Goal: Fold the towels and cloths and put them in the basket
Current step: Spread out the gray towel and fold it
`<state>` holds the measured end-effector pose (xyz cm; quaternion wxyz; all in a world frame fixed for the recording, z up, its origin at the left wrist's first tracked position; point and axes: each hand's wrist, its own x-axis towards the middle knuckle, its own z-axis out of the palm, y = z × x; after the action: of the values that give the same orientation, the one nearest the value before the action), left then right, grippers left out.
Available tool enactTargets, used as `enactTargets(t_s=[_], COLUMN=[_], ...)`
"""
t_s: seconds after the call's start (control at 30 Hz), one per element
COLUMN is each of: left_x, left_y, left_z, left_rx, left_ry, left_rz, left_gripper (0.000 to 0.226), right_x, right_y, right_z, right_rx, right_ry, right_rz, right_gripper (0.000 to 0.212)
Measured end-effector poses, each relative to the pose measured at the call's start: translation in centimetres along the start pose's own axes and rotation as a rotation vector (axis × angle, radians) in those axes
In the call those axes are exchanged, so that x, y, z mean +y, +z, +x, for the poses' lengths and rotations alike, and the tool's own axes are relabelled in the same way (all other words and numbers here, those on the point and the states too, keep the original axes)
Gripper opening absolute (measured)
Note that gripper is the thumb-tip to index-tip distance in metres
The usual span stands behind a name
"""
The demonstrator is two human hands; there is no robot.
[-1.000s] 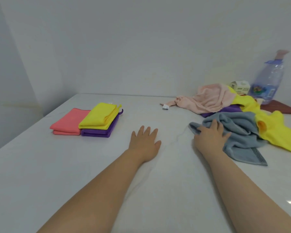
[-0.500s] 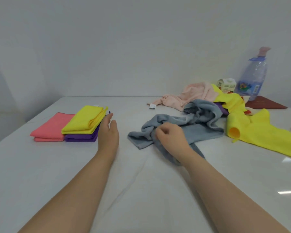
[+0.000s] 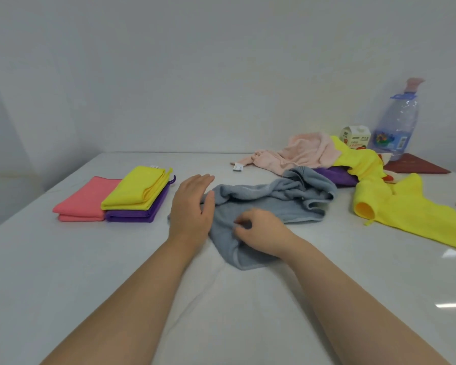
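Grey towel [image 3: 269,198] lies crumpled mid-table [image 3: 63,285], between a folded stack and a loose pile. Right hand [image 3: 261,233] rests on its near part, with the fingers curled and pinching a fold of the fabric. Left hand [image 3: 192,206] is flat at the towel's left edge, fingers straight and together, thumb against the cloth.

Left of it: folded yellow cloth [image 3: 137,191] atop folded purple cloth [image 3: 142,214], folded pink cloth [image 3: 82,204] touching beside. Far right — pale pink towel [image 3: 300,154], loose yellow cloth [image 3: 411,212], another purple cloth [image 3: 337,176] partly under them. Plastic bottle [image 3: 398,125] and carton [image 3: 356,137] stand by the wall.
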<state>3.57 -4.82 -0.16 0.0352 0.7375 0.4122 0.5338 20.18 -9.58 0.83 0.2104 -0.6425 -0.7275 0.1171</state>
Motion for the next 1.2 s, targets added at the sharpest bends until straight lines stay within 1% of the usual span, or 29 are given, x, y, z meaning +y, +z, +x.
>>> enactTargets(t_s=[0.03,0.07,0.1,0.13,0.17,0.23,0.27,0.3,0.33,0.37,0.4,0.43,0.53,0.6,0.67,0.7,0.73,0.77,0.83,0.87,0.9,0.93,0.97,1.0,1.03,1.07,1.1,1.17,1.2], left_x=[-0.2,-0.2,-0.2,-0.2,-0.2,-0.3,-0.4,-0.5,-0.5,-0.4,-0.3,-0.1,0.3,0.3,0.4,0.6,0.7,0.6,0.3,0.1,-0.1,-0.4,-0.5,-0.6,-0.6,-0.6,-0.4,-0.1,0.1], left_y=[-0.2,-0.2,-0.2,-0.1,0.0,0.5,0.8,0.9,1.0,0.9,0.8,0.7,0.5,0.3,0.1,-0.1,-0.2,-0.2,-0.2,-0.3,-0.4,-0.5,-0.5,-0.5,-0.4,-0.4,-0.3,-0.4,-0.4], left_z=[0.2,0.2,0.3,0.2,0.1,-0.3,-0.5,-0.6,-0.7,-0.7,-0.7,-0.7,-0.6,-0.3,0.2,0.4,0.5,0.6,0.4,0.3,0.2,0.2,0.1,0.1,0.1,0.1,0.1,-0.1,-0.2], left_rx=[0.003,-0.028,-0.086,-0.162,-0.251,-0.438,-0.515,-0.564,-0.579,-0.570,-0.553,-0.536,-0.497,-0.464,-0.445,-0.439,-0.438,-0.442,-0.484,-0.520,-0.556,-0.581,-0.597,-0.606,-0.615,-0.625,-0.634,-0.653,-0.659], left_ry=[0.000,-0.005,-0.009,-0.006,-0.003,-0.001,0.000,-0.005,-0.017,-0.033,-0.050,-0.061,-0.061,0.002,0.078,0.097,0.096,0.080,0.025,-0.016,-0.055,-0.071,-0.065,-0.049,-0.035,-0.027,-0.023,-0.027,-0.029], left_rz=[0.020,0.040,0.066,0.100,0.142,0.246,0.292,0.325,0.337,0.328,0.309,0.293,0.314,0.360,0.432,0.457,0.476,0.485,0.478,0.456,0.424,0.392,0.364,0.342,0.327,0.321,0.325,0.359,0.382], left_gripper=[0.052,0.054,0.057,0.061,0.064,0.063,0.061,0.061,0.060,0.059,0.057,0.056,0.055,0.055,0.066,0.073,0.075,0.071,0.056,0.052,0.050,0.050,0.049,0.047,0.045,0.042,0.040,0.035,0.034], right_x=[-0.2,-0.3,-0.4,-0.4,-0.4,-0.2,0.2,0.7,1.2,1.6,1.8,1.8,1.2,0.7,0.0,-0.2,-0.6,-0.8,-1.1,-1.1,-1.1,-1.0,-0.7,-0.2,0.5,1.4,2.4,3.9,4.3], right_y=[-0.3,-0.6,-0.7,-0.7,-0.6,-0.3,-0.2,-0.2,-0.1,-0.1,0.1,0.2,0.4,0.7,1.0,1.1,1.1,1.0,0.1,-0.4,-0.8,-1.0,-1.0,-1.0,-0.8,-0.5,-0.3,0.0,0.2], right_z=[-0.1,-0.3,-0.3,-0.3,-0.3,-0.2,-0.1,-0.1,0.0,0.0,0.1,0.1,0.0,-0.1,-0.4,-0.5,-0.7,-0.8,-1.0,-1.0,-1.1,-1.1,-0.9,-0.5,-0.1,0.2,0.4,0.5,0.5], right_rx=[0.016,0.039,0.075,0.137,0.220,0.369,0.350,0.248,0.117,0.001,-0.082,-0.131,-0.207,-0.246,-0.280,-0.295,-0.320,-0.357,-0.435,-0.438,-0.373,-0.227,-0.017,0.210,0.387,0.454,0.429,0.286,0.253], right_ry=[0.014,0.031,0.046,0.048,0.049,0.108,0.193,0.311,0.416,0.485,0.503,0.478,0.335,0.260,0.185,0.148,0.108,0.067,-0.021,-0.069,-0.092,-0.075,0.002,0.081,0.162,0.254,0.366,0.548,0.588], right_rz=[0.110,0.211,0.253,0.208,0.081,-0.193,-0.272,-0.307,-0.299,-0.276,-0.271,-0.282,-0.302,-0.312,-0.321,-0.325,-0.330,-0.324,-0.248,-0.152,-0.034,0.073,0.117,0.040,-0.118,-0.239,-0.280,-0.216,-0.181], right_gripper=[0.030,0.035,0.037,0.039,0.039,0.028,0.026,0.040,0.057,0.067,0.070,0.069,0.064,0.064,0.063,0.063,0.064,0.064,0.062,0.054,0.039,0.027,0.025,0.026,0.026,0.034,0.049,0.077,0.083])
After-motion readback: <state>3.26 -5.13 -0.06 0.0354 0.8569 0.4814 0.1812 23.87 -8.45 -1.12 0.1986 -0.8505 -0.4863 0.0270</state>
